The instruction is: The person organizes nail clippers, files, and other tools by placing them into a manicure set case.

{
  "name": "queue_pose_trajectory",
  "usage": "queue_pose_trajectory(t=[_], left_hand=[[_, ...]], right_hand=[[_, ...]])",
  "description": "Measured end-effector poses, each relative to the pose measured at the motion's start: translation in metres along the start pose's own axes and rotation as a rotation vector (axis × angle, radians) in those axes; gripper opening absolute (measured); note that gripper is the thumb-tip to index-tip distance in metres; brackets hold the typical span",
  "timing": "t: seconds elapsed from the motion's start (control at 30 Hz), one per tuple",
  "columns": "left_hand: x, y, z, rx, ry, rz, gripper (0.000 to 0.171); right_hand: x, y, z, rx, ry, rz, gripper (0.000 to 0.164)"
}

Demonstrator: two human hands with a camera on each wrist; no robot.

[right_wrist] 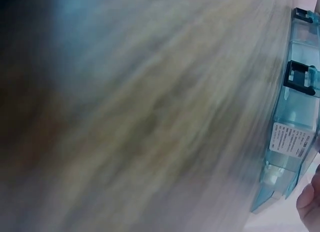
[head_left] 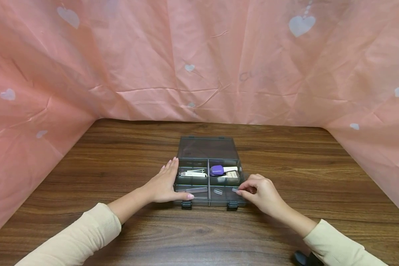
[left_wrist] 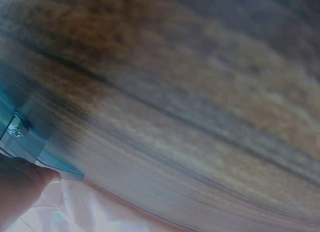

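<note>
A clear grey divided box (head_left: 208, 202) stands on the table with its lid (head_left: 207, 147) folded back. My left hand (head_left: 166, 184) rests along its left wall, fingers straight and thumb across the front left compartment. At the box's right edge my right hand (head_left: 261, 192) pinches a small clear piece (head_left: 235, 189) that looks like a false nail tip. Another clear nail tip (head_left: 218, 191) lies in the front right compartment. Behind it are a purple nail polish bottle (head_left: 217, 170) and a pale bottle (head_left: 232, 174). Nail clippers (head_left: 193, 174) lie in the back left compartment.
A long clear strip (head_left: 196, 190) lies in the front left compartment. Two dark latches (head_left: 232, 205) hang at the box's front. Pink cloth (head_left: 206, 66) with hearts surrounds the wooden table (head_left: 126, 155). A dark object (head_left: 304, 258) sits beneath the right sleeve.
</note>
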State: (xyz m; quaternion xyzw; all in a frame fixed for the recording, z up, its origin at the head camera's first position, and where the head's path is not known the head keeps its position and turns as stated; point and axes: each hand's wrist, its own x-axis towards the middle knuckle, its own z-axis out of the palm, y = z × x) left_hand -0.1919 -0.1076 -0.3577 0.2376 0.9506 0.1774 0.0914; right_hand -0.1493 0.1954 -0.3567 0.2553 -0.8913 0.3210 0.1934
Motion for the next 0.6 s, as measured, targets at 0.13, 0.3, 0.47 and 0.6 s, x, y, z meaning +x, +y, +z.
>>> queue_pose_trajectory(t=[0.13,0.3,0.47,0.6], left_hand=[[0.0,-0.0011,0.0003,-0.001,-0.002,-0.001,0.124],[-0.0004,-0.0019,0.0007,0.002,-0.004,-0.002,0.125],[-0.0004,-0.0015,0.0006,0.0,0.0,0.001,0.124],[-0.0007,-0.0006,0.0,-0.003,0.002,-0.002,0.124]], right_hand=[[0.0014,-0.0029,0.0012,-0.069,-0.046,0.008,0.013],[0.0051,-0.0041,0.0022,-0.14,-0.096,0.049,0.01],[0.0078,-0.0042,0.003,-0.169,-0.124,0.079,0.007],[0.0083,-0.0043,0.0022,-0.165,-0.138,0.092,0.006]])
